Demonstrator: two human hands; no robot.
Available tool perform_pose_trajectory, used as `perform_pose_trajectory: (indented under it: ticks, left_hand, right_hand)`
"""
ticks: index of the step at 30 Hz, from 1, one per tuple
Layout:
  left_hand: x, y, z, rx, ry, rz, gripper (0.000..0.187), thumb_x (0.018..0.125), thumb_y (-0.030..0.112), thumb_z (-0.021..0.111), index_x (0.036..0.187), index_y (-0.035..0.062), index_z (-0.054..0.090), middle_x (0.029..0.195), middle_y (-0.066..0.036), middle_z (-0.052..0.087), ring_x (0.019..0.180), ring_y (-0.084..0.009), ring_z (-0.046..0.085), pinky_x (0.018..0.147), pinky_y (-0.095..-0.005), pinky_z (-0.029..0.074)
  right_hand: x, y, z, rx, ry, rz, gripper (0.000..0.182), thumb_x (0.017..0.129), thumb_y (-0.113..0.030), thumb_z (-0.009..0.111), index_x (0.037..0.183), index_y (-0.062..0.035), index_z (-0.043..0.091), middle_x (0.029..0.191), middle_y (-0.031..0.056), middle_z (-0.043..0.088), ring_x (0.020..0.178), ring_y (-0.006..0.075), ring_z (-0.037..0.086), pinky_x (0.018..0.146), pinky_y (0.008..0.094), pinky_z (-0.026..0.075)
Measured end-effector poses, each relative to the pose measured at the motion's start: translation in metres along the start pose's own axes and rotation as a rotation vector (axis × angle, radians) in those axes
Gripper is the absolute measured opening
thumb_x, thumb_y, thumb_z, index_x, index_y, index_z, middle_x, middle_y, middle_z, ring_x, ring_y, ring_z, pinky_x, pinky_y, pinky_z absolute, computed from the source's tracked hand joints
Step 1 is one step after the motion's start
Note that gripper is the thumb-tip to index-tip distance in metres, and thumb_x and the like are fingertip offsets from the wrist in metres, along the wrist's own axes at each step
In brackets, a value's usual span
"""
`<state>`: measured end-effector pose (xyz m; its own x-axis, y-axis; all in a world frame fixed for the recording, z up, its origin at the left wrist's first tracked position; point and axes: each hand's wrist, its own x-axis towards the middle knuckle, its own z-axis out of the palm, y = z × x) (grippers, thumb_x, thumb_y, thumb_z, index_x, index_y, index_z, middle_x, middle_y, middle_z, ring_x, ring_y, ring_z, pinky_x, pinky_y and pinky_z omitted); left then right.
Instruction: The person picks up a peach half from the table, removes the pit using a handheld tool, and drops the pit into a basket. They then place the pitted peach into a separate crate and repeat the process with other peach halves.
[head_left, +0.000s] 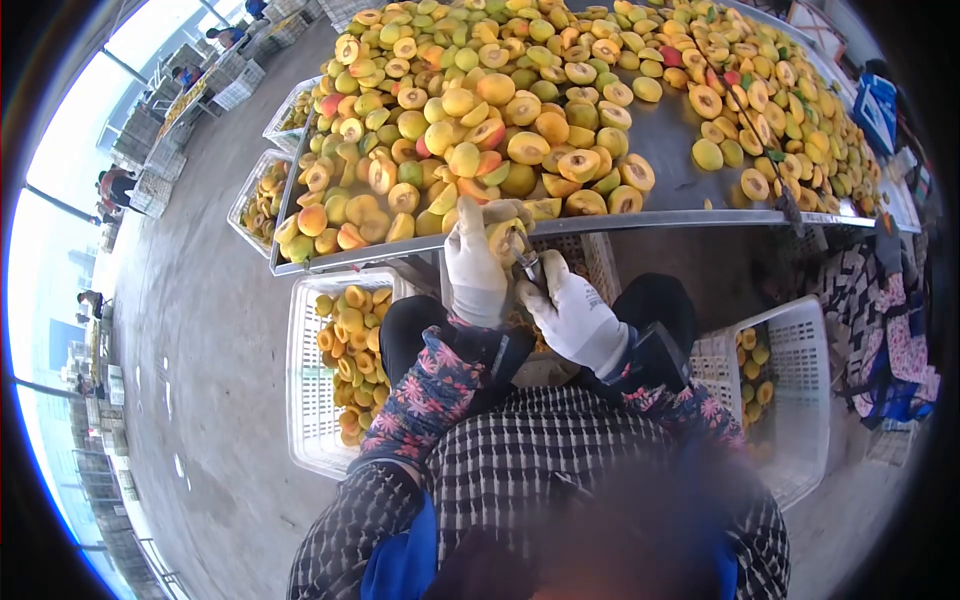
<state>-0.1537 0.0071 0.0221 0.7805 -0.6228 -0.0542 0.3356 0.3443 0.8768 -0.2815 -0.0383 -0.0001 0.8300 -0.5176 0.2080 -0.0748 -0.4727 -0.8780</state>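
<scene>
My left hand (474, 262), in a white glove, is closed around a yellow peach half (506, 240) just in front of the metal table's edge. My right hand (578, 318), also gloved in white, grips a small metal hand tool (526, 262) whose tip meets the cut face of that peach half. The tool's exact kind is hard to make out, since my fingers cover its handle. Beyond both hands, halved and whole-looking peaches (470, 110) lie heaped on the metal table (660, 150). Many halves show a brown pit or pit hollow.
A white plastic crate (308, 385) of peach halves stands to my left, another crate (800, 370) to my right. Part of a crate shows between my knees, under the table's raised rim (660, 220). Other people work among stacked crates (160, 165) far left.
</scene>
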Motion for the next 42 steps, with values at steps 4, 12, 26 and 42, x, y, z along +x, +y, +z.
perform_pose_trajectory:
  ticks: [4,12,26,42]
  left_hand:
    - [-0.007,0.004,0.004,-0.049,0.012,-0.063,0.056,0.103,0.048,0.037,0.097,-0.0046,0.055,0.09,-0.017,0.065,0.081,-0.0259,0.065,0.073,-0.0339,0.054]
    - [-0.007,-0.006,-0.008,0.067,-0.028,-0.089,0.053,0.102,0.045,0.041,0.093,-0.0047,0.056,0.086,-0.017,0.066,0.077,-0.0255,0.066,0.072,-0.0351,0.056]
    - [0.012,-0.021,-0.019,0.269,-0.266,0.077,0.055,0.097,0.045,0.053,0.083,-0.007,0.065,0.079,-0.015,0.067,0.07,-0.0224,0.065,0.068,-0.0317,0.054]
    - [0.02,-0.018,-0.018,0.282,-0.378,-0.302,0.056,0.093,0.049,0.057,0.085,-0.0061,0.065,0.079,-0.017,0.067,0.067,-0.0233,0.066,0.065,-0.0342,0.056]
  right_hand:
    - [-0.003,0.008,0.002,-0.254,0.022,-0.056,0.032,0.091,-0.02,0.057,0.108,0.0034,0.043,0.073,0.0255,0.062,0.07,0.0434,0.063,0.06,0.0491,0.049]
    - [-0.004,0.016,-0.003,-0.317,-0.112,-0.024,0.032,0.091,-0.02,0.057,0.109,0.0028,0.042,0.076,0.0264,0.062,0.072,0.0444,0.062,0.059,0.0486,0.048]
    - [-0.006,0.038,0.01,0.316,-0.087,-0.016,0.029,0.092,-0.016,0.057,0.11,0.0023,0.045,0.082,0.0256,0.061,0.075,0.0427,0.061,0.063,0.0458,0.047]
    - [-0.002,0.025,-0.027,1.182,-0.52,0.741,0.011,0.1,-0.025,0.05,0.098,-0.016,0.046,0.06,-0.0033,0.041,0.041,0.0088,0.039,0.037,0.0232,0.029]
